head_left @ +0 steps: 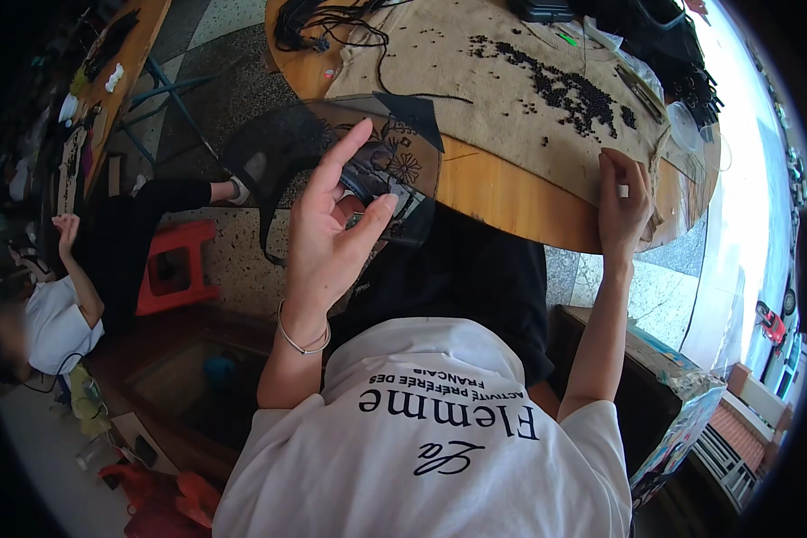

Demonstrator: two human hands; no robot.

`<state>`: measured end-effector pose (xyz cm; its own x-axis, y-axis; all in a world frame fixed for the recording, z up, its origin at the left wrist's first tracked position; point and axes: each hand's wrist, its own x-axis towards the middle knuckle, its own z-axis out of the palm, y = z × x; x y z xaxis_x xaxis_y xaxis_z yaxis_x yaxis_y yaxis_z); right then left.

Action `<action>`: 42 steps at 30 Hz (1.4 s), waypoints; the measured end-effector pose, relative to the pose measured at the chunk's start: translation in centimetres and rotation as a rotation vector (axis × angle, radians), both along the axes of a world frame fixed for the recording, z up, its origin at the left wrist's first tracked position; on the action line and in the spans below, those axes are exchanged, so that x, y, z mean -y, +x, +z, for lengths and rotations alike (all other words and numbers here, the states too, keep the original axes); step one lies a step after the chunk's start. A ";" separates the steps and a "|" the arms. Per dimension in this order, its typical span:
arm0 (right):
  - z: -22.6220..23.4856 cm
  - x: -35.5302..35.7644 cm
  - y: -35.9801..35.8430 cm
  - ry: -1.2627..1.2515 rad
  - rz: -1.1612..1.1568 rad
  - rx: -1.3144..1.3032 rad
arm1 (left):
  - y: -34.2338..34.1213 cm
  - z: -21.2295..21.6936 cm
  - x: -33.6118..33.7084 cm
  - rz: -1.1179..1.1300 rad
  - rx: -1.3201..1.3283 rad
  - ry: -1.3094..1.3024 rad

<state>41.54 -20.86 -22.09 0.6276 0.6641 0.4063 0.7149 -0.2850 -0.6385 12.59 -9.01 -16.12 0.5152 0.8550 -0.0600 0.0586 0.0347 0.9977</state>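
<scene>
The piece in hand is a sheer black fabric item [403,167] with a flower pattern, which is situated in front of the person, at the near left edge of the wooden counter [489,186]. The left hand [327,220] is against it: its thumb and forefinger are spread apart, and the other fingers are mostly hidden, so I cannot tell whether they grasp the fabric. The right hand [626,193] is at the near right edge of the counter, its fingers bent inward, with a small white band [623,191] on one of them. Whether these fingers pinch something thin, I also cannot tell.

About the progress, I can judge only partly. Several flower motifs are already present on the fabric, but I cannot confirm how they were made. Many small black beads [569,90] lie loose on the beige cloth [502,117], most of them in one long patch toward the right, so it seems that much material is not yet used. At the far left, black strands [309,27] lie in a bundle. How much remains on the fabric itself, the view does not show.
</scene>
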 end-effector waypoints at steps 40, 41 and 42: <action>-0.5 -0.6 0.1 -0.037 0.002 -0.034 | 0.3 -0.8 0.6 -0.014 0.071 0.038; -0.5 -0.6 0.1 -0.040 -0.031 -0.038 | 0.3 -0.8 0.6 -0.015 0.067 0.032; -0.5 -0.6 0.0 -0.034 -0.001 -0.030 | 0.3 -0.8 0.7 -0.017 0.062 0.027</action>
<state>41.58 -20.25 -22.62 0.6397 0.6765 0.3649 0.6955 -0.3075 -0.6494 12.85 -9.71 -16.92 0.5314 0.8471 -0.0044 -0.0034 0.0074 1.0000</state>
